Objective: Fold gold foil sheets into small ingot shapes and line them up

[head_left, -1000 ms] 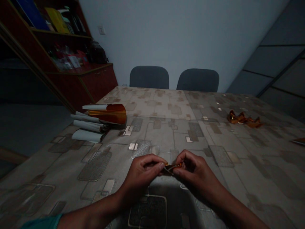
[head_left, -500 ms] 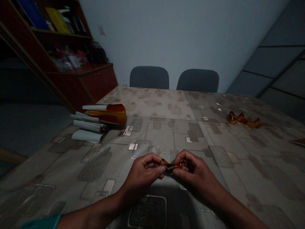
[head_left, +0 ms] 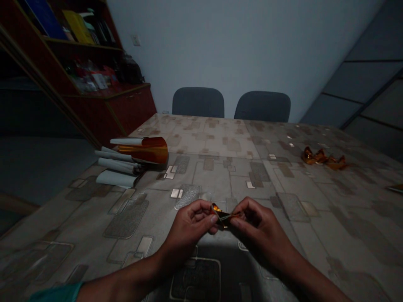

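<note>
Between my two hands is a small piece of folded gold foil paper [head_left: 224,216], shiny on one side with pale edges. My left hand [head_left: 197,220] pinches its left end between thumb and fingers. At the other end my right hand [head_left: 252,218] is closed on it, thumb against forefinger. Both hands are just above the near part of the table, and the fingers cover much of the folded piece. Far to the right lie several folded gold paper pieces [head_left: 324,158]. On the left rests a stack of bent gold paper sheets [head_left: 143,150] with pale undersides.
A patterned cloth covers the table [head_left: 217,176]. Two dark chairs [head_left: 198,102] stand at its far edge against the wall. A red-brown cabinet [head_left: 130,105] with loaded shelves is at the left. Part of a flat piece [head_left: 396,188] shows at the right edge.
My left fingers have shifted on the foil paper, and its left end now stands up more. The right hand keeps its pinch nearly in place. The stack and folded pieces stay put.
</note>
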Motion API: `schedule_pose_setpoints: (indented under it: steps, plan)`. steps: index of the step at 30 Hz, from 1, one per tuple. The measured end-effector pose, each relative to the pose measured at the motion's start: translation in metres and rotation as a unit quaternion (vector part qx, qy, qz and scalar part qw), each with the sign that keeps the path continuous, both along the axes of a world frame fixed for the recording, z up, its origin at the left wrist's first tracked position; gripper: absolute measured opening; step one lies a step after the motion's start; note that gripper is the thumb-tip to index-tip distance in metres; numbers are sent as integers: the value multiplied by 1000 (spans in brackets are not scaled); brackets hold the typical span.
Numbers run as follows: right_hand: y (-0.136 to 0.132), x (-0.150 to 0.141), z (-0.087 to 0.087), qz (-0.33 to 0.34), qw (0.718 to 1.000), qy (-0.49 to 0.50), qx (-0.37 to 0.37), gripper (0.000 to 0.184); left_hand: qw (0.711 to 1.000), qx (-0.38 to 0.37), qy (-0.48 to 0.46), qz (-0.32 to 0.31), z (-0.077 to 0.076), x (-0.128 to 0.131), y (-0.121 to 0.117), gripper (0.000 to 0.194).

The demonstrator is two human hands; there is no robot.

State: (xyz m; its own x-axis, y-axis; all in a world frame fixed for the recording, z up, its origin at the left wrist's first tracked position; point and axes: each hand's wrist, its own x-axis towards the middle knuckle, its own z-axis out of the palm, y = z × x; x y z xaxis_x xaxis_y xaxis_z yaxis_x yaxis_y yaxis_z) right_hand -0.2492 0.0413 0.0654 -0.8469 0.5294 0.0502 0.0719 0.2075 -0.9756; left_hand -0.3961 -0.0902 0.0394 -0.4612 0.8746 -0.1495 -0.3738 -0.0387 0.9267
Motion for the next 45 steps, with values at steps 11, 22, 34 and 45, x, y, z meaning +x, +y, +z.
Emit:
schedule_pose_setpoints:
  steps: [11,22,34,45]
  plan:
    - [-7,-2,3,-25,998,14,60,10,994,-55,-89,-23,8,2,-1,32]
    - [-12,-2,0,61,996,32,-48,19,981,0,-180,-79,8,1,-1,30]
    - [-7,0,0,141,948,74,-277,26,983,5,-171,-62,1,3,1,35]
    - [-9,-1,-2,145,946,56,-285,34,985,17,-164,-52,3,4,0,33]
